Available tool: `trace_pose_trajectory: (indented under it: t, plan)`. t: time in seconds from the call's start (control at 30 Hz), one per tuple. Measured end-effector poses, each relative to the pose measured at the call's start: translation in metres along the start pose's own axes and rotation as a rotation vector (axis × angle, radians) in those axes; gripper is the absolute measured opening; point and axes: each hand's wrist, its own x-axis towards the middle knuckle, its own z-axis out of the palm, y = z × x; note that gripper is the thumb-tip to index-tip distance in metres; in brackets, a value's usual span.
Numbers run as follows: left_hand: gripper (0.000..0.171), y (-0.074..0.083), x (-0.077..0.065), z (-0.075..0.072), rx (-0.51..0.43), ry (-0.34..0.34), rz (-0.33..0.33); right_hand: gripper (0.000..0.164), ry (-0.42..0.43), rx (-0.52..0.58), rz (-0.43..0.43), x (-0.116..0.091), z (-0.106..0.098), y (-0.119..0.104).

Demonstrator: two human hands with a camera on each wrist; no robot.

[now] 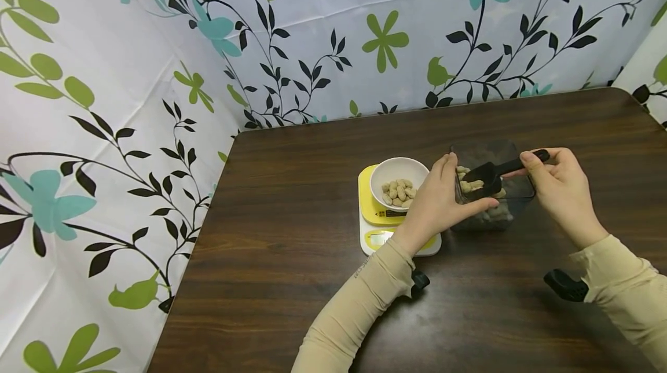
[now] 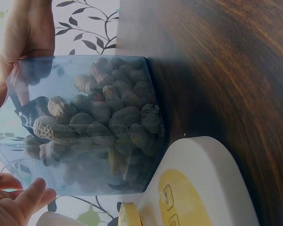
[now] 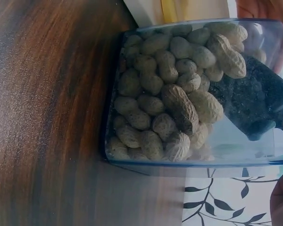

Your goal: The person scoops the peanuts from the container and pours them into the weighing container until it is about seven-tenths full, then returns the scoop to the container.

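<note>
A clear plastic container point(image 3: 236, 162) partly filled with unshelled peanuts point(image 3: 165, 99) stands on the table. My left hand point(image 1: 435, 202) holds its left side, the thumb lying along the front rim and the fingers at the left wall. Between thumb and fingers, my right hand point(image 1: 565, 190) pinches the handle of a black scoop point(image 1: 487, 176). The scoop's blade is inside the container, over the peanuts; how much it carries I cannot tell. Left of the container, a white bowl point(image 1: 379, 179) with several peanuts sits on a yellow and white kitchen scale point(image 1: 367, 237).
The dark wooden table point(image 1: 281, 234) extends to the left, front and right of these things. A patterned cloth point(image 1: 323, 19) hangs behind and at the left. Black wrist devices point(image 1: 565, 286) show by both sleeves. The scale's display is partly behind the left forearm.
</note>
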Motion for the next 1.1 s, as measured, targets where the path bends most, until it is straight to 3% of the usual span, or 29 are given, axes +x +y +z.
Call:
trace_pose_trajectory:
  t: [0.33,0.47,0.7,0.83,0.93,1.1]
  plan:
    - [0.099,0.0001,0.0012,-0.0001,0.029,0.006,-0.006,0.012,-0.081,0.092,-0.099,0.0008,-0.0046,0.0027]
    - [0.099,-0.0001,0.0010,0.0003,0.027,0.011,0.001,0.009,-0.063,0.138,-0.093,0.0022,-0.0037,0.0019]
    - [0.098,0.0000,0.0009,0.0004,-0.020,-0.006,-0.011,0.015,0.030,0.489,-0.007,0.0059,-0.0015,0.0027]
    - [0.098,-0.0003,0.0018,0.0005,-0.014,-0.002,-0.012,0.018,0.038,0.556,0.009,0.0059,-0.0027,0.0008]
    - [0.098,-0.0003,0.0021,0.0004,-0.008,-0.001,-0.012,0.013,0.015,0.444,0.005,0.0048,-0.0033,-0.0012]
    - [0.100,0.0004,0.0024,0.0002,-0.004,-0.005,-0.019,0.008,-0.067,0.122,-0.038,0.0035,-0.0042,-0.0033]
